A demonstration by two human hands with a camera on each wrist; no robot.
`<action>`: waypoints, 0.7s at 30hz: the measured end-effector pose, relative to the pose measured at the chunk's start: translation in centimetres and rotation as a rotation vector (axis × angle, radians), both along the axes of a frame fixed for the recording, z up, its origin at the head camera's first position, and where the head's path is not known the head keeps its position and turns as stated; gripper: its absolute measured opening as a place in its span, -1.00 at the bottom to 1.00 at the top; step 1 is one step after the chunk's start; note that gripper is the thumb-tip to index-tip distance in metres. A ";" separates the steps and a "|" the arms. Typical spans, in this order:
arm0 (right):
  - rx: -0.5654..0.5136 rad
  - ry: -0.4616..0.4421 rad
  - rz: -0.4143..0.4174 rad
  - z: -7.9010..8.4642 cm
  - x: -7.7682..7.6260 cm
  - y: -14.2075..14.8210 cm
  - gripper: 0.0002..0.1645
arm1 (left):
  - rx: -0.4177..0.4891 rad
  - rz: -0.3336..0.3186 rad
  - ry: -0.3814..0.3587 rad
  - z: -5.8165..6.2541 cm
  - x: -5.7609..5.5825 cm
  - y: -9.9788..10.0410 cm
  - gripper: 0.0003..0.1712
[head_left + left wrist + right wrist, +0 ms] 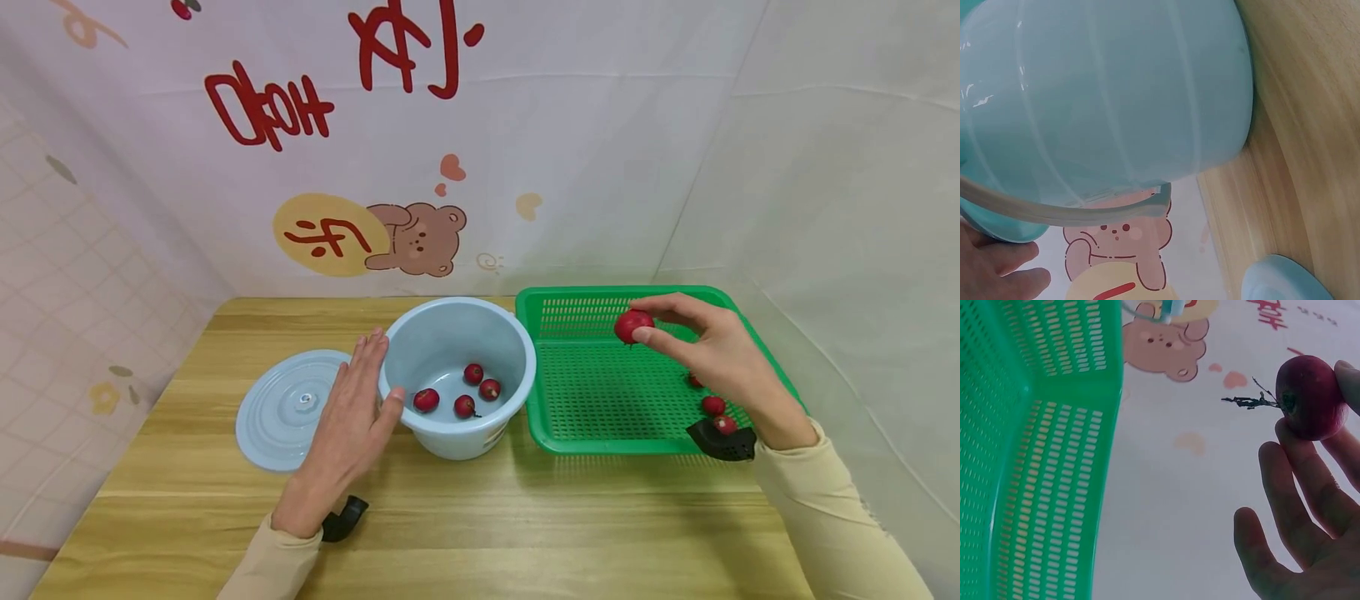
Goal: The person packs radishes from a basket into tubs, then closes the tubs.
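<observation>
Left hand [348, 421] at bucket [453, 443]; radish [630, 327] above green basket [585, 383], in right hand [708, 346].
From left to right, we observe the left hand released, fingers extended at the pale blue rim; contact we cannot confirm. Inside the bucket we count four red radishes [426, 400]. Above the basket we find the held radish: rounded, deep red, faintly glossy, with a thin, dark, branching stalk [1265, 402] at one end. The right hand pinches it between thumb and fingertips.

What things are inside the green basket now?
Inside the green basket, three red radishes show near the right end, one partly covered by the right hand; whether more lie behind the hand cannot be seen.
</observation>
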State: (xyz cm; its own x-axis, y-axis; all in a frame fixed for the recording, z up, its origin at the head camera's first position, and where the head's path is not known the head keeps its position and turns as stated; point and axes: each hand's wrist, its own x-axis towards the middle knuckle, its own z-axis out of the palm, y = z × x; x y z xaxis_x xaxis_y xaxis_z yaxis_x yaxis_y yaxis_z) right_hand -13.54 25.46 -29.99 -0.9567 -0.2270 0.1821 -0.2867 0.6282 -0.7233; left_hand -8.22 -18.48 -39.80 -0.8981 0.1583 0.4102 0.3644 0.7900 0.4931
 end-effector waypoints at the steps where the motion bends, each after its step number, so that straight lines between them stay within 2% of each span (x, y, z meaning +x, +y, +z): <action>1: 0.000 0.011 0.002 0.0 0.1 -0.2 -0.60 | -0.001 -0.002 -0.003 0.1 0.0 0.0 -0.21; 9: -0.045 0.110 0.067 0.0 1.0 -2.2 -0.61 | -0.009 -0.001 -0.004 0.3 -0.1 0.1 -0.23; 16: -0.138 0.189 0.171 -0.4 1.4 -4.5 -0.58 | -0.004 0.012 -0.017 0.3 -0.1 0.1 -0.24; 21: -0.164 0.263 0.239 -0.9 1.7 -6.0 -0.53 | -0.001 0.018 -0.021 0.4 -0.1 0.2 -0.23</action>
State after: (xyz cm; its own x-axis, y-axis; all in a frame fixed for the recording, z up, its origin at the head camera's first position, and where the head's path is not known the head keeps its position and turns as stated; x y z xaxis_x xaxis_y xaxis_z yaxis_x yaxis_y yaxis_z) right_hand -11.85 19.47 -30.87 -0.7966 -0.3851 0.4659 -0.5994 0.4039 -0.6911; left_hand -8.34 -18.30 -39.44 -0.9092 0.1428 0.3912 0.3402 0.7965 0.4998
